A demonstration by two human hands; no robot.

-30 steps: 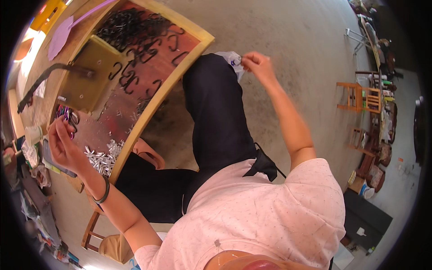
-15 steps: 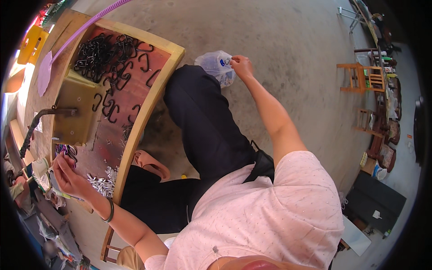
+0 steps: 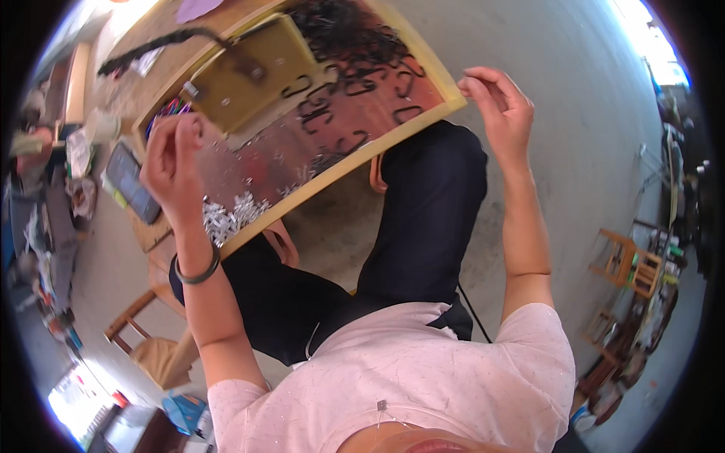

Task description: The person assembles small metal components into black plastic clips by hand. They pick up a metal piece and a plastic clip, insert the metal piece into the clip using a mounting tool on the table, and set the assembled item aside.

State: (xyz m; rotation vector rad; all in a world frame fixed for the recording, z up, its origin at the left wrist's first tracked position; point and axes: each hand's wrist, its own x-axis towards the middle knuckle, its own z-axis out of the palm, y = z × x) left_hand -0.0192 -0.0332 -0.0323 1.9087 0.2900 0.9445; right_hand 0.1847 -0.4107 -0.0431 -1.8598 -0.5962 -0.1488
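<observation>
Little appears finished: black hooks [image 3: 343, 83] and silver clips [image 3: 226, 219] lie loose on the framed worktop [image 3: 423, 113], over which the left hand [image 3: 172, 162] and right hand [image 3: 502, 113] are raised, fingers pinched on nothing discernible.

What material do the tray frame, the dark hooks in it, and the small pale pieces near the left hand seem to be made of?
Tray frame: looks like light unpainted wood, with a plain yellowish matt edge.
Dark hooks: probably metal; thin, black, curved, slightly glossy, though plastic cannot be ruled out.
Small pale pieces: likely bright metal, since they glint silver-white, but they are too small to be sure.
</observation>
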